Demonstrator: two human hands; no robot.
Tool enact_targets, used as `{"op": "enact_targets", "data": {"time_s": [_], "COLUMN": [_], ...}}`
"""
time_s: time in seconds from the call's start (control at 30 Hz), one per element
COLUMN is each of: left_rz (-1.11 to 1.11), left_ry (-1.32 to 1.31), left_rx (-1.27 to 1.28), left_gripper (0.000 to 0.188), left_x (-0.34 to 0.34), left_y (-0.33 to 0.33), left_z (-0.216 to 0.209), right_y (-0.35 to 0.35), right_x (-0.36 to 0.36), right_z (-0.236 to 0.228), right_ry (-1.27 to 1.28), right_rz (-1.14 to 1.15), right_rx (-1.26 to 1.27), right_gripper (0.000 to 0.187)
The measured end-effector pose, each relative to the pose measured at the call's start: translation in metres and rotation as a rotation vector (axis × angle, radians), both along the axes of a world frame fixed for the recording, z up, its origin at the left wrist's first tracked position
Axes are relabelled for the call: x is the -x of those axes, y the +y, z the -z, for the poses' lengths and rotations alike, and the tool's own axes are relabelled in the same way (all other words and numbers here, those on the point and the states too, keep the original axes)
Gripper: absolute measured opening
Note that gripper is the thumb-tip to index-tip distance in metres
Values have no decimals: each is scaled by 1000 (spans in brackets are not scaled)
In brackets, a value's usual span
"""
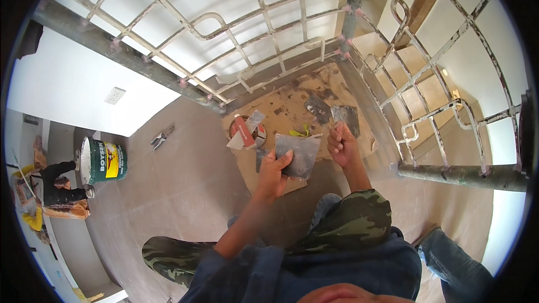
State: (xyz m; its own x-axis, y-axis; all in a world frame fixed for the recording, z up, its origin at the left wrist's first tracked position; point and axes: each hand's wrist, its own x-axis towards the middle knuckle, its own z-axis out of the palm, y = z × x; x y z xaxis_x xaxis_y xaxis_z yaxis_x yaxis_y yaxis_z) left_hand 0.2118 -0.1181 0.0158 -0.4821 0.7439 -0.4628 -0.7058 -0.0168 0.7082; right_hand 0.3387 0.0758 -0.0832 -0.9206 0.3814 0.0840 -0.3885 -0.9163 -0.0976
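Note:
My left hand point(273, 175) grips a flat grey square plate point(299, 154), thumb on its upper face, over a cardboard sheet point(269, 98). My right hand point(343, 145) is raised to the plate's right, with its fingers curled in. Anything it may pinch is too small to make out. Just beyond that hand is a dark, smeared flat piece point(346, 116); whether they touch I cannot tell. A yellow-green scrap point(301, 131) shows at the plate's far edge. Left of the plate, a round tin point(259, 135) has a red-and-white tube point(245, 131) across its top.
Painted metal grilles point(264, 8) with a thick lower pipe point(123, 50) enclose the far and right sides. Pliers point(162, 138) lie on the floor at left, near a green bucket point(104, 160). Another dark piece point(318, 108) rests on the cardboard. A person's jeans-clad leg point(457, 258) stands at right.

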Motion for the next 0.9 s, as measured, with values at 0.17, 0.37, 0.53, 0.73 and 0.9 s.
{"op": "enact_targets", "data": {"time_s": [0.17, 0.37, 0.53, 0.73, 0.9], "left_rz": [-6, -179, -468, -484, -544], "left_ry": [62, 350, 292, 478, 557], "left_rx": [-105, -26, -115, -70, -40], "left_gripper": [24, 29, 29, 26, 23], "left_x": [-8, -31, -36, -39, -48], "left_y": [14, 31, 43, 44, 45], "left_z": [-2, -25, -31, -23, -23], "right_y": [-21, -37, -47, -53, -59], "right_x": [1, 6, 2, 7, 9], "right_z": [-22, -47, -58, -61, -60], "right_ry": [-164, -224, -320, -283, -272], "right_rz": [107, 113, 109, 86, 129], "right_rx": [11, -25, -58, -86, -19], "right_gripper": [14, 15, 15, 15, 17]}}
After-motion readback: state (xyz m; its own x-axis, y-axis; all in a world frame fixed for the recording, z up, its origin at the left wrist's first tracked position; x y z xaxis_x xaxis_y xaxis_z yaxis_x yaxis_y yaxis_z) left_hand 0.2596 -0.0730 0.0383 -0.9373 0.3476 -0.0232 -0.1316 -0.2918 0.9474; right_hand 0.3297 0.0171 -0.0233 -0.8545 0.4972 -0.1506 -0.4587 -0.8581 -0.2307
